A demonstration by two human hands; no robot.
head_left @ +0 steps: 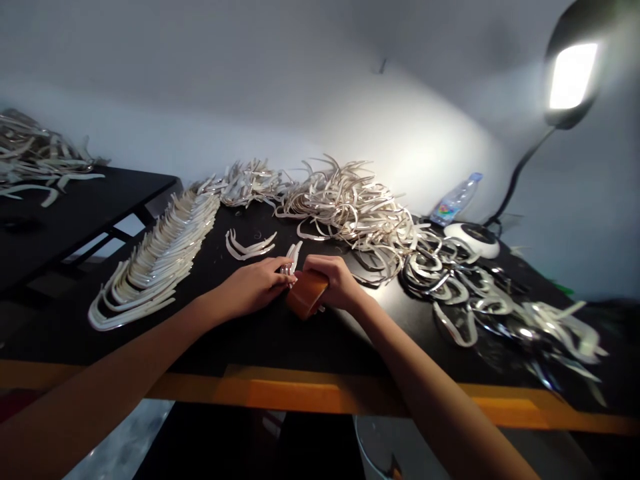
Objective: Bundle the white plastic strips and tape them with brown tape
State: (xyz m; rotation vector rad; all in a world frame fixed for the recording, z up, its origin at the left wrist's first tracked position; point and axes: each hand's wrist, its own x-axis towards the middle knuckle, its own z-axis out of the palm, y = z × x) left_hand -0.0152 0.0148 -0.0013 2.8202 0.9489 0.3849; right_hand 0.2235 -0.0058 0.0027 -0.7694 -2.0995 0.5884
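Observation:
Both hands meet at the middle of the black tabletop (260, 347). My right hand (333, 283) is shut around an orange-brown block (306, 295), probably wood or leather. My left hand (253, 288) pinches a few pale curved strips (291, 260) against the block's upper end, and their tips stick up past my fingers. A small bunch of U-shaped strips (249, 245) lies just beyond my left hand. A long nested row of similar strips (155, 260) runs along the left side.
A tangled heap of pale strips (345, 207) lies behind my hands, with shiny silvery loops (460, 287) to the right. Further back are a plastic bottle (455, 200), a white round device (473, 240) and a bright lamp (573, 77). More strips lie on a second black table (60, 227).

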